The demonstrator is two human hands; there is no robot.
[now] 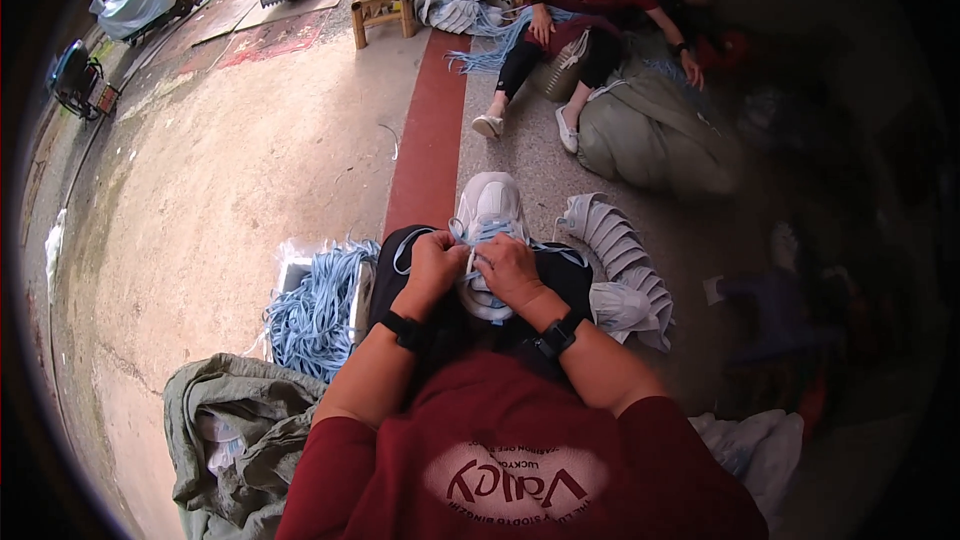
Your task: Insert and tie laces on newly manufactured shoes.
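A white sneaker (492, 196) rests between my thighs, toe pointing away from me. Light blue shoelace (492, 229) crosses its upper, and loose lengths trail out to both sides. My left hand (436, 264) is at the left of the shoe's opening, fingers pinched on the lace. Opposite it, my right hand (510, 270) lies over the lacing, its fingers also closed on lace. The two hands nearly meet above the tongue. The fingertips and the eyelets under them are partly hidden.
Left of my leg stands a white box (360, 312) heaped with blue laces (318, 312). A row of nested pale shoe uppers (622, 252) lies at my right. Green sacks (655, 135) sit ahead and at lower left. Another person (590, 0) sits beyond, near a bamboo chair (384, 15).
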